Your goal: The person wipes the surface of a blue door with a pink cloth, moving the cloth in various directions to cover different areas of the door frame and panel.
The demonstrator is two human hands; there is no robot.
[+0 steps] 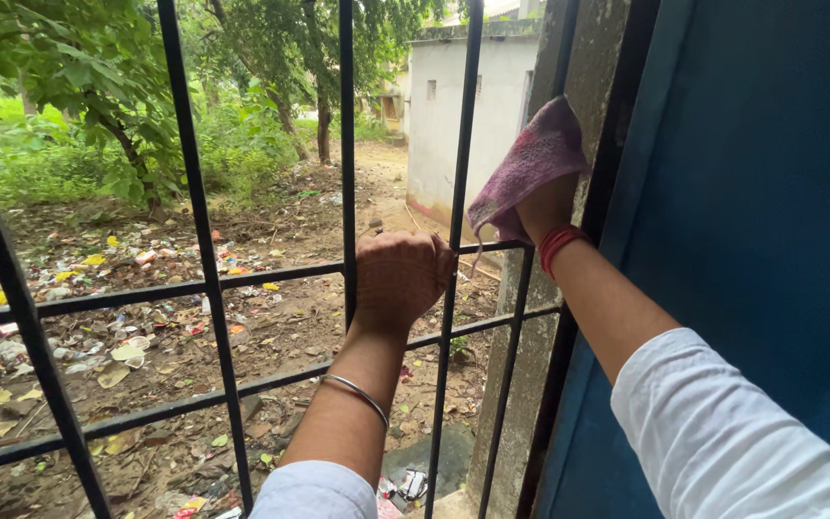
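Observation:
My left hand [401, 274] is closed around a vertical bar of the black window grille [202, 221], just above a crossbar; a silver bangle sits on that forearm. My right hand [545, 207], with red thread at the wrist, holds a pink-purple cloth [530, 163] pressed against the grille's right end by the concrete window frame [569, 86]. The cloth hides most of the fingers. Both arms wear white sleeves.
A blue shutter [761, 211] stands open at the right. Beyond the bars lies bare ground strewn with litter [117, 327], green trees [79, 86] at the back left and a white building [453, 115] behind.

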